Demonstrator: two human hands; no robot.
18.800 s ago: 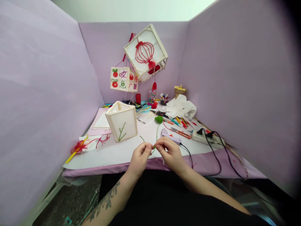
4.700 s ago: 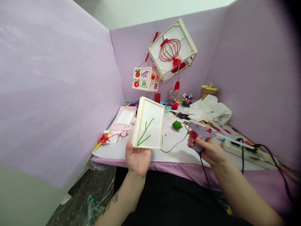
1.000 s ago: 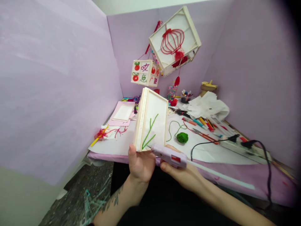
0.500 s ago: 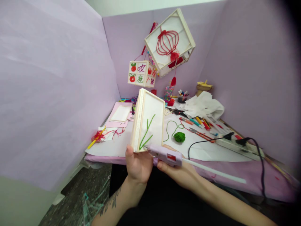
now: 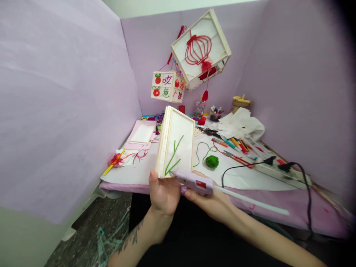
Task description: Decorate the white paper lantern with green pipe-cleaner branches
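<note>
My left hand [image 5: 165,194] supports a wooden-framed lantern box [image 5: 182,124] from below, its thumb on the near corner. The box is tilted upright, white panel toward me, with green yarn strands [image 5: 174,154] on it in a branching shape. My right hand [image 5: 208,204] is closed around a lilac hot glue gun [image 5: 191,181], fingers partly hidden behind it. The gun's nozzle tip is at the lower end of the green strands; whether it touches cannot be told. A long white glue stick [image 5: 253,201] sticks out of the gun's back.
A green yarn ball [image 5: 212,161] lies right of the box. Scissors [image 5: 237,158], several markers [image 5: 233,145] and a power strip [image 5: 283,173] with black cords are on the right. A framed panel [image 5: 142,134] lies left. Two decorated lanterns [image 5: 198,53] hang above. Crumpled white cloth [image 5: 241,124] sits behind.
The glue gun's nozzle has shifted very slightly left and up along the base of the green strands. Both hands keep their holds, and the box has barely moved.
</note>
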